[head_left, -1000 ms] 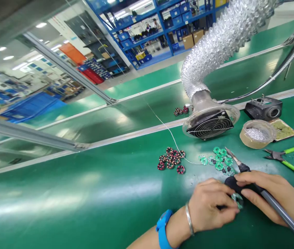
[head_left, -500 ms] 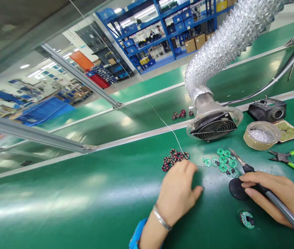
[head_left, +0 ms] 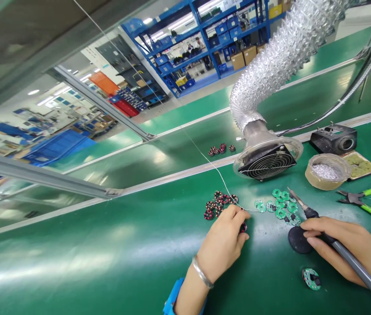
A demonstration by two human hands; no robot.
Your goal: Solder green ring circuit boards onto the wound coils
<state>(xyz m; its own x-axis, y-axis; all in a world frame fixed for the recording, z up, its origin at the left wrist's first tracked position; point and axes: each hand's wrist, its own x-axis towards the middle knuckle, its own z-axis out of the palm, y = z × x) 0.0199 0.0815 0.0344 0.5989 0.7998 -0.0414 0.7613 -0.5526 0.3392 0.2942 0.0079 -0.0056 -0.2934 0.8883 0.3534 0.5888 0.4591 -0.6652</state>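
My left hand (head_left: 224,236) is closed on a small wound motor stator (head_left: 243,227), of which only a bit of the edge shows between thumb and fingers. Just behind it lies a heap of similar red-and-black stators (head_left: 217,202). My right hand (head_left: 345,245) grips a soldering iron (head_left: 352,253) like a pen, its tip pointing up and left. Beside that tip lie several round green circuit boards (head_left: 281,204). A black round pad (head_left: 299,239) sits by my right fingertips, and one green board on a stator (head_left: 312,279) lies nearer me. Solder wire (head_left: 220,175) hangs down to the boards.
A fume extractor (head_left: 267,162) with a foil duct (head_left: 277,61) stands behind the boards. To the right are a soldering iron stand (head_left: 333,139), a tub of solder bits (head_left: 327,173), a sponge (head_left: 357,164) and green-handled cutters (head_left: 365,199). More stators (head_left: 218,149) lie beyond the rail.
My left thumb has drawn in towards the fingers, and a stator now shows between them. My right hand keeps the soldering iron in about the same place. The view has shifted slightly.
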